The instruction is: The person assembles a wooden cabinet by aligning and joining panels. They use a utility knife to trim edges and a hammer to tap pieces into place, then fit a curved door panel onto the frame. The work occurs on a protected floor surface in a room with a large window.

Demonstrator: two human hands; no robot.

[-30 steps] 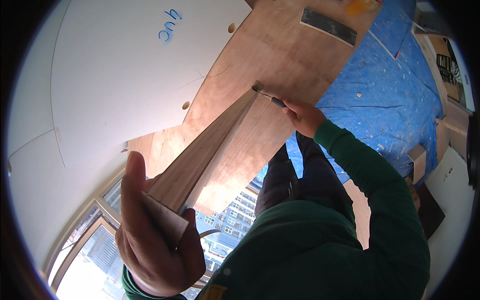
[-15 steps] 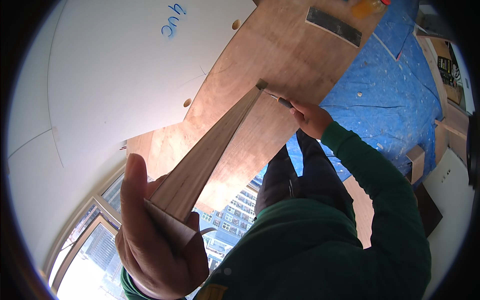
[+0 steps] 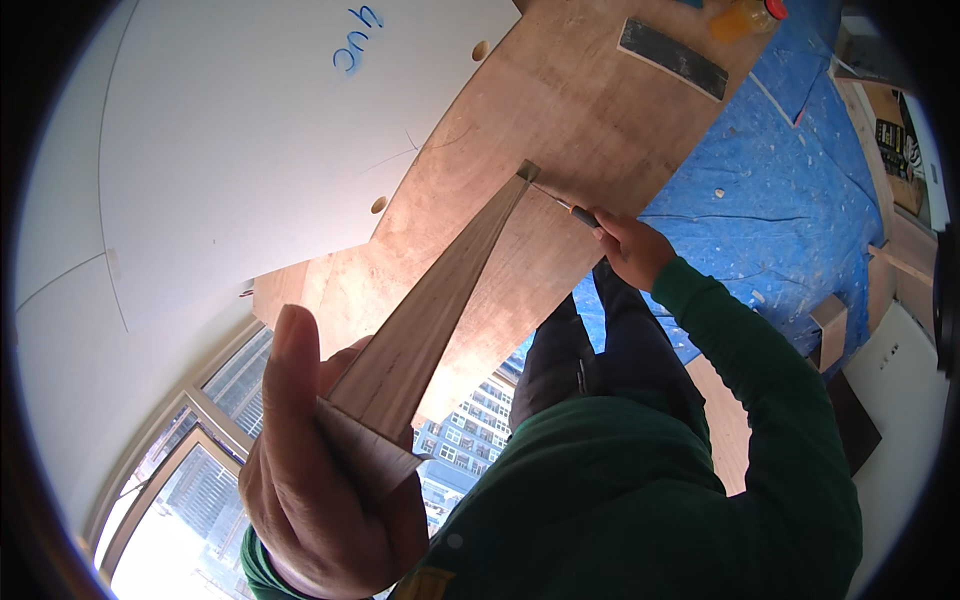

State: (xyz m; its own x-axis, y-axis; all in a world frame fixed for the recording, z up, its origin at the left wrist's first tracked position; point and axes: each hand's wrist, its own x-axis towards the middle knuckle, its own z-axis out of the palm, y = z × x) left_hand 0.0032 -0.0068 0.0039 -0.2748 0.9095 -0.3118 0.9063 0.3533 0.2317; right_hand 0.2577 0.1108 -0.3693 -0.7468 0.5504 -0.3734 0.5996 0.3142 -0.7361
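My left hand (image 3: 335, 500) grips the near end of a long wood-grain board (image 3: 425, 330) close to the camera, thumb up along one side and fingers beneath. The board runs away from me, and its far end reaches the plywood worktop (image 3: 580, 110). A thin strip curls off its near right corner. In my right hand (image 3: 637, 250) is a slim hand tool (image 3: 583, 214) with a dark and orange handle and a thin metal shaft. Its tip is at the right edge of the board's far end; whether it is a knife or a screwdriver is too small to tell.
A dark, flat rectangular block (image 3: 673, 60) lies at the back of the worktop, beside a bottle of orange liquid with a red cap (image 3: 745, 18). A large white panel (image 3: 250, 140) with round holes covers the left. Blue sheeting (image 3: 750, 190) spreads over the floor at right.
My left hand and the near end of the board have shifted slightly right. My right hand and the tool have moved a little right and down in view.
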